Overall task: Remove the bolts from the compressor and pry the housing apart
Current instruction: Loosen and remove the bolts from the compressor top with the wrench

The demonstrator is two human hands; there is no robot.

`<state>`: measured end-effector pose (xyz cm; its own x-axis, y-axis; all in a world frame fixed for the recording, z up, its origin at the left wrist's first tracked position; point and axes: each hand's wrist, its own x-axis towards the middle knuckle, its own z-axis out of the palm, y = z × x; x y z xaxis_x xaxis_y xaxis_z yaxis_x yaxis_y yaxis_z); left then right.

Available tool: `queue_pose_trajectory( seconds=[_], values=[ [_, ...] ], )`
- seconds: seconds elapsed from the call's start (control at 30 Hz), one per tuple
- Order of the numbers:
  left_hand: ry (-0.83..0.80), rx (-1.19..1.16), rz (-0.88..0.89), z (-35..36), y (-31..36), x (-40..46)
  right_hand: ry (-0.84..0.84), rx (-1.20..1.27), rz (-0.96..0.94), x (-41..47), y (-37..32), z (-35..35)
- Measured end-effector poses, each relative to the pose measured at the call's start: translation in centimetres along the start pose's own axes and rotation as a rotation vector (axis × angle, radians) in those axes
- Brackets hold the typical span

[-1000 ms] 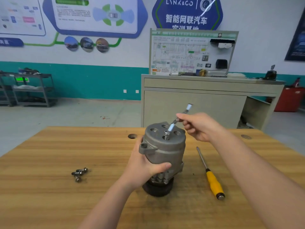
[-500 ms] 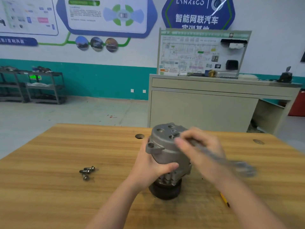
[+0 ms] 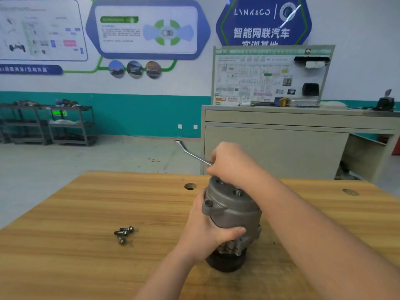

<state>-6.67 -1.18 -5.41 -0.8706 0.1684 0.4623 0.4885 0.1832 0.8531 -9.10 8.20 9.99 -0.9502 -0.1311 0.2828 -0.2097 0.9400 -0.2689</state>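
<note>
Left hand wrapped around grey cast-metal compressor, upright mid-bench, steadying against torque. Right hand closed around slim steel wrench atop housing, presumably loosening a bolt.

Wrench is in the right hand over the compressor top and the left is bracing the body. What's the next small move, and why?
Probably seat the wrench on the bolt standing proud in the top of the compressor and turn it out. The right hand holds the wrench above the top, the left hand grips the housing, and three loose bolts already lie on the table.
</note>
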Motion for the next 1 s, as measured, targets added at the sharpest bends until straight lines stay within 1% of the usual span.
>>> queue_pose_trajectory(
  seconds=[0.07, 0.17, 0.2, 0.27, 0.33, 0.4, 0.43, 0.47, 0.5, 0.53, 0.57, 0.6, 0.67, 0.73, 0.8, 0.87, 0.93, 1.0],
  values=[
    [-0.007, 0.009, 0.0, -0.1, 0.1, 0.3, 0.063, 0.015, -0.191, -2.7, -0.7, 0.1],
    [-0.04, 0.034, 0.016, -0.3, 0.4, 0.7, 0.176, 0.073, -0.406, -6.6, 1.1, -0.1],
    [-0.058, 0.041, 0.011, -0.3, 0.3, 0.8, 0.196, 0.117, -0.45, -7.8, 2.2, -0.2],
    [-0.057, 0.018, 0.001, -0.4, 0.3, 0.7, 0.23, 0.239, -0.473, -9.6, 4.8, 0.0],
    [-0.026, -0.016, -0.009, -0.4, 0.2, 0.6, 0.267, 0.435, -0.417, -10.7, 7.4, 0.3],
    [-0.027, -0.04, -0.016, -0.3, 0.1, 0.4, 0.296, 0.758, -0.274, -10.7, 9.2, 0.8],
    [-0.032, -0.041, -0.018, -0.3, 0.1, 0.4, 0.333, 0.907, -0.17, -10.1, 9.8, 1.2],
    [-0.038, -0.037, -0.021, -0.3, 0.1, 0.3, 0.38, 0.998, -0.032, -9.1, 10.4, 1.6],
    [-0.041, -0.034, -0.023, -0.3, 0.2, 0.3, 0.407, 1.017, 0.136, -7.8, 10.9, 1.9],
    [-0.042, -0.034, -0.022, -0.3, 0.2, 0.3, 0.388, 1.0, 0.296, -6.6, 11.0, 2.1],
    [-0.04, -0.036, -0.018, -0.3, 0.2, 0.3, 0.334, 0.969, 0.422, -5.2, 10.9, 2.1],
    [-0.035, -0.036, -0.017, -0.2, 0.3, 0.3, 0.279, 0.943, 0.497, -4.0, 10.4, 2.0],
    [-0.039, -0.042, -0.016, -0.2, 0.4, 0.3, 0.203, 0.867, 0.531, -1.5, 8.8, 1.6],
    [-0.057, -0.053, -0.018, -0.2, 0.6, 0.2, 0.11, 0.718, 0.466, 0.3, 6.2, 1.0],
    [-0.073, -0.065, -0.027, -0.2, 0.9, -0.1, 0.008, 0.538, 0.31, 1.1, 3.6, 0.6],
    [-0.1, -0.066, -0.033, -0.6, 1.5, -0.2, -0.078, 0.41, 0.142, 0.8, 1.6, 0.3],
    [-0.195, -0.045, -0.074, -1.6, 2.3, -0.3, -0.118, 0.394, 0.011, -0.2, 0.8, 0.3],
    [-0.359, -0.057, -0.139, -3.1, 3.2, -0.6, -0.121, 0.467, -0.061, -1.0, 0.9, 0.9]
  ],
)
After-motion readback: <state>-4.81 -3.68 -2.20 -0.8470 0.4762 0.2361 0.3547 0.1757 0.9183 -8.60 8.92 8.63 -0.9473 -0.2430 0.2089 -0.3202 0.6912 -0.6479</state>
